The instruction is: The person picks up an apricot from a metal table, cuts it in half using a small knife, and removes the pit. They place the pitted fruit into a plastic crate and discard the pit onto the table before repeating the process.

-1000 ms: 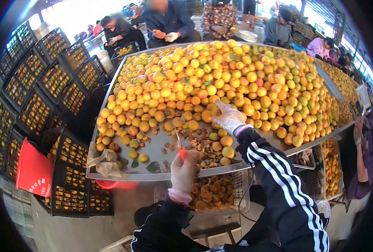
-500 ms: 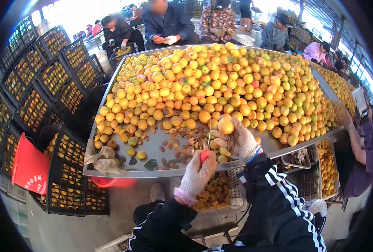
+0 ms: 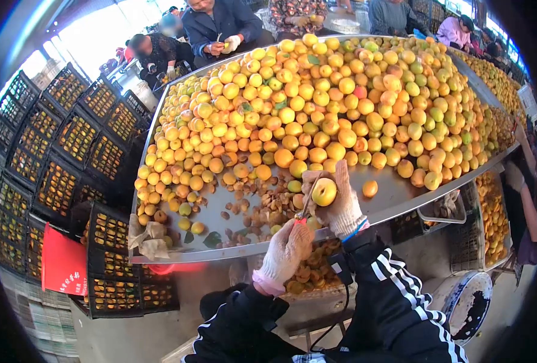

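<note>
My left hand [image 3: 288, 248], in a white knit glove, is closed around the red handle of a small knife [image 3: 307, 207]. Its thin blade points up and lies along the left side of a yellow apricot [image 3: 324, 192]. That apricot sits in the gloved fingers of my right hand [image 3: 346, 212], just over the front edge of the metal table [image 3: 395, 213]. Left of the hands, brown pits and scraps [image 3: 262, 212] are scattered on the tabletop. A large heap of apricots [image 3: 317, 100] covers the table behind them.
Below the table edge stands a crate of halved apricots [image 3: 311, 272]. Another full crate [image 3: 492, 221] is at the right, near a stained white bucket [image 3: 462, 305]. Stacked black crates [image 3: 56, 187] and a red bucket [image 3: 64, 263] line the left. Several people sit across the table.
The view has tilted and shifted. The knife blade has moved from upright beside the apricot to lying against it, and the apricot has turned in my right hand.
</note>
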